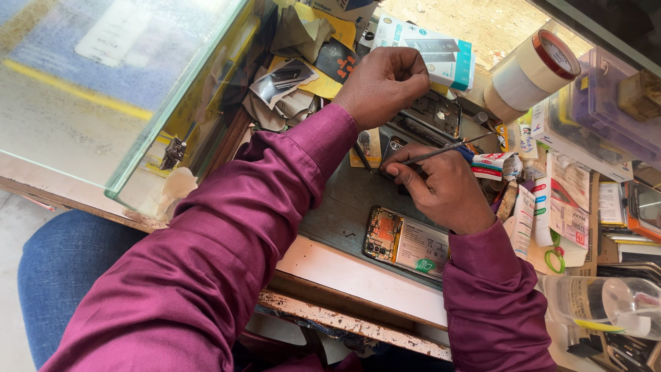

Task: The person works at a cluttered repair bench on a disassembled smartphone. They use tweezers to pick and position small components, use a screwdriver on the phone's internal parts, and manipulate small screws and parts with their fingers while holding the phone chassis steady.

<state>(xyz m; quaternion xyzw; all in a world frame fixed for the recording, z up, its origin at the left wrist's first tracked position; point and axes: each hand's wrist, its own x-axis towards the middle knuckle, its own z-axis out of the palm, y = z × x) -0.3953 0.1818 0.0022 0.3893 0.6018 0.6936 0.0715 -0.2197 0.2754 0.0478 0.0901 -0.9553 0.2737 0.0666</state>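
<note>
the left hand (383,84) curls shut over something hidden inside its fist. the right hand (441,184) covers the tweezers' (441,149) tips and whatever they touch. the clear bottle (606,304) runs off the right edge.

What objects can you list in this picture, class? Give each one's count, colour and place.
Opened phone with exposed orange circuit board and battery: one, grey mat, near edge.
Thin metal tweezers: one, silver, in right hand.
Dark phone frame: one, under left hand.
White and teal box: one, top centre.
Cream tape roll: one, upper right.
Glass counter pane: one, clear, left.
Left hand: fist, on frame.
Right hand: pinching tweezers.
</note>
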